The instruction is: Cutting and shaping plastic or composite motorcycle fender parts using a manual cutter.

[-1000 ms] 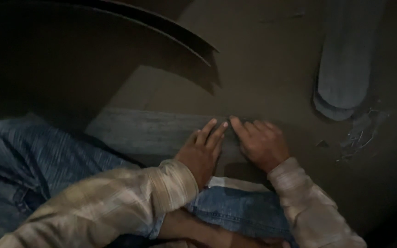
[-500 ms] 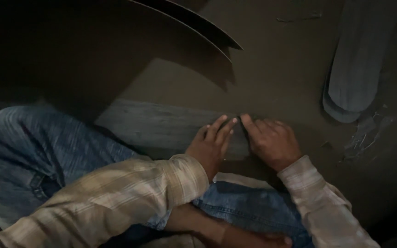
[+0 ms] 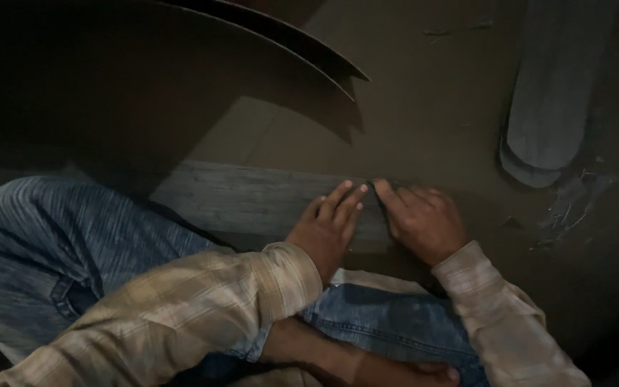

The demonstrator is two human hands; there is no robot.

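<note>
Both hands are laid flat, fingers spread and pressing, nothing pinched. The left hand (image 3: 327, 229) and the right hand (image 3: 423, 222) meet fingertip to fingertip on the right end of a grey strip (image 3: 252, 201), a long flat piece like a plank or a fold of stiff cloth, which is held down on the floor (image 3: 424, 93). Whether an edge is gripped under the fingertips cannot be told; the light is poor.

Just behind the hands, blue denim (image 3: 388, 322) is seen over the person's legs, with a bare foot (image 3: 345, 358) tucked below it. To the left of the hands more denim (image 3: 44, 244) is spread. Well beyond the fingertips, a dark curved sheet (image 3: 288, 43) is raised, its pointed edge hanging above the strip. Far to the right, a second grey piece (image 3: 546, 93) is lying on the floor, with scraps (image 3: 567, 211) beside it.

As a judgement: since pressure is applied at one end only, the strip could be skewed or slid. Fingertips could be caught against the strip's edge, and the dim light could hide a misalignment.
</note>
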